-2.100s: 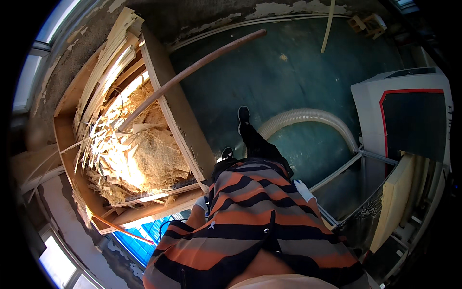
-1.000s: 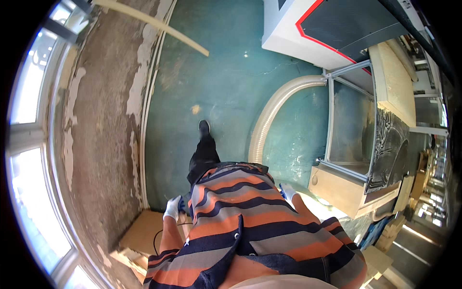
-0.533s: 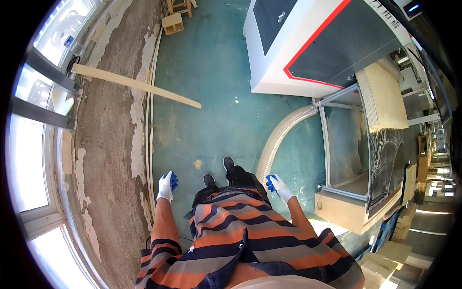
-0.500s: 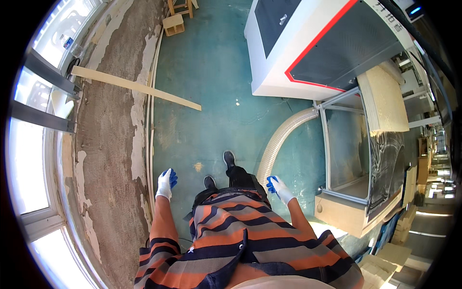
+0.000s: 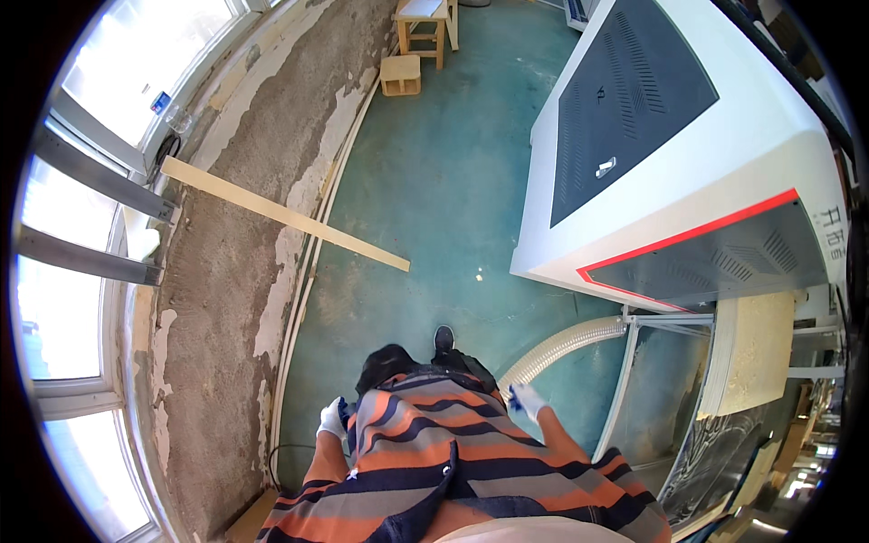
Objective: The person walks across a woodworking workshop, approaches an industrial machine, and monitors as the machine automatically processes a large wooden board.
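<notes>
My left hand, in a white glove with blue on the fingers, hangs beside my left hip. Its fingers are mostly turned out of sight. My right hand, gloved the same way, is at my right side, close to the near end of a ribbed translucent hose. Motion smears its fingers, and I cannot make out anything held in them. Whether it touches the hose or only overlaps it in the view, I cannot tell. One dark shoe shows ahead of me on the green floor.
A long wooden board juts from the window side across the peeling wall over the floor. A white and grey machine cabinet stands at right, above a metal frame. A wooden stool stands far ahead.
I have moved forward: the board, cabinet and stool sit lower in view. My left hand has come back toward my hip; my right hand is lower and blurred.
</notes>
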The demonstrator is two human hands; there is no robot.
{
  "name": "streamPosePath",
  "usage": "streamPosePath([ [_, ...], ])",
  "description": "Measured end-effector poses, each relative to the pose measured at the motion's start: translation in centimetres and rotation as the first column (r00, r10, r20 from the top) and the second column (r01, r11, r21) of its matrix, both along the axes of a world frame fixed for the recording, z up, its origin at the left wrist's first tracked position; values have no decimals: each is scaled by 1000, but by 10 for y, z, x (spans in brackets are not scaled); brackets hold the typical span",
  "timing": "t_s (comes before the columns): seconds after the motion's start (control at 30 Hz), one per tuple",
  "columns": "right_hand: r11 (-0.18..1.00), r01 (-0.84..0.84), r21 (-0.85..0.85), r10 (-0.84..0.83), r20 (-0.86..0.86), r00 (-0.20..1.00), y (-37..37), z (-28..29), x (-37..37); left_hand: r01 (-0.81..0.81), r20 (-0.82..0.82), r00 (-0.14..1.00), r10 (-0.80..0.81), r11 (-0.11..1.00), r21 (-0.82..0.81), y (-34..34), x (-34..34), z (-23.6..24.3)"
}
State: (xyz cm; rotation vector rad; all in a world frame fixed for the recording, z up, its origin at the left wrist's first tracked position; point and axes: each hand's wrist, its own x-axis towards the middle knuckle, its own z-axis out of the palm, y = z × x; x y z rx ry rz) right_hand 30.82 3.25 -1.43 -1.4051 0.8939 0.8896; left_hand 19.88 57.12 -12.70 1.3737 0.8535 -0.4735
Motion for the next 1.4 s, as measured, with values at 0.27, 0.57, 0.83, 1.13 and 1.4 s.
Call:
streamPosePath([
  [0.27, 971, 36, -237, 43, 319, 947, -35, 4, 283, 190, -120, 977, -175, 972, 136, -44, 163, 43],
  [0.57, 977, 147, -154, -114, 207, 972, -16, -18, 318, -255, -366, 923, 117, 900, -354, -83, 488, 30],
  [0.83, 962, 56, -267, -53, 19, 998, -22, 31, 376, 60, -41, 997, -71, 970, -237, -142, 791, 109],
  [1.13, 971, 144, -191, -120, 134, 984, -18, 11, 611, -54, -106, 994, 26, 962, -267, -160, 911, 75],
  [1.4, 981, -183, -63, 168, -185, 968, -102, -44, 808, 675, -270, 592, -759, 283, 681, -148, 915, 69],
])
